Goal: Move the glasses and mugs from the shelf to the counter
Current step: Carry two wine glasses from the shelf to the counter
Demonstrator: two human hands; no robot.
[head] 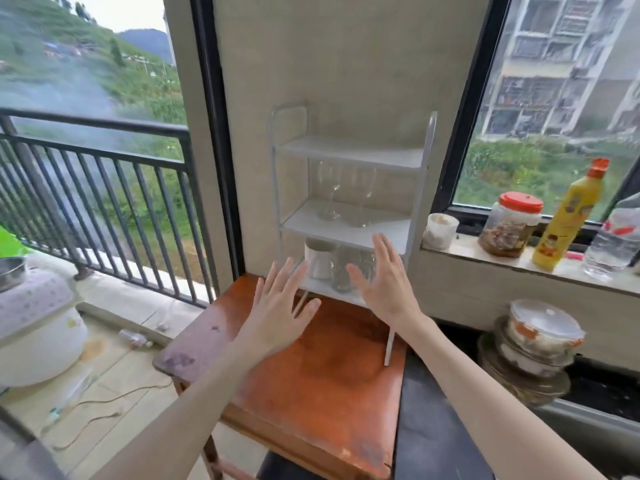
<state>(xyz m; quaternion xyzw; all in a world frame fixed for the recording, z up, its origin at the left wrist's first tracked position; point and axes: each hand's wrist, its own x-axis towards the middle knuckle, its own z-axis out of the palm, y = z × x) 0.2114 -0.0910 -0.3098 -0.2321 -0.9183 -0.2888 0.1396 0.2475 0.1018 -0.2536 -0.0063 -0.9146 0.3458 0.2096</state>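
Left hand [277, 306] and right hand [384, 278], both spread and empty, before the shelf [349, 155] on the desk [311, 375]; mug [318, 259] and glasses [346, 197] unmoved, first grasp apparently next.

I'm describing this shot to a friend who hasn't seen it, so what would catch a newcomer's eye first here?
Two open hands, the left hand and right hand, spread in mid-frame before a white shelf rack standing on an orange-brown table. Two wine glasses stand on the rack's middle tier, with a white mug and clear glasses on the bottom tier. On the windowsill at right, a yellow bottle with an orange cap stands out.
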